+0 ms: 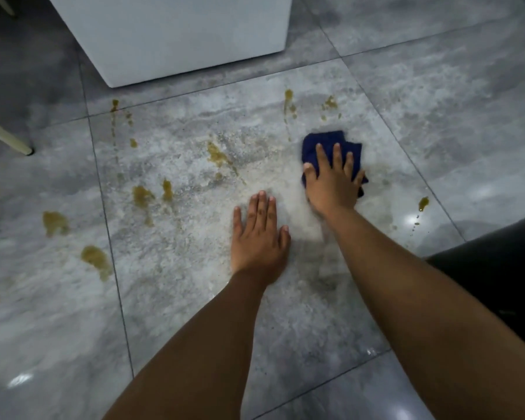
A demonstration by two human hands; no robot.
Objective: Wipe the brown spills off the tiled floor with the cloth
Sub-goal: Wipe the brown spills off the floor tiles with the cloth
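Note:
A dark blue cloth (322, 145) lies bunched on the grey tiled floor (194, 298). My right hand (331, 186) presses flat on the cloth, fingers spread over it. My left hand (259, 237) rests palm down on the bare tile, just left of and nearer than the cloth, holding nothing. Brown spills dot the floor: a streak (217, 156) left of the cloth, drops (288, 103) beyond it, a blob (423, 203) to its right, and several patches at the left (141, 195) (55, 222) (96, 259).
A white appliance or cabinet (179, 37) stands on the floor at the back. A cream furniture leg (9, 137) reaches the floor at the left. A black object (497, 268) sits at the right edge, near my right forearm.

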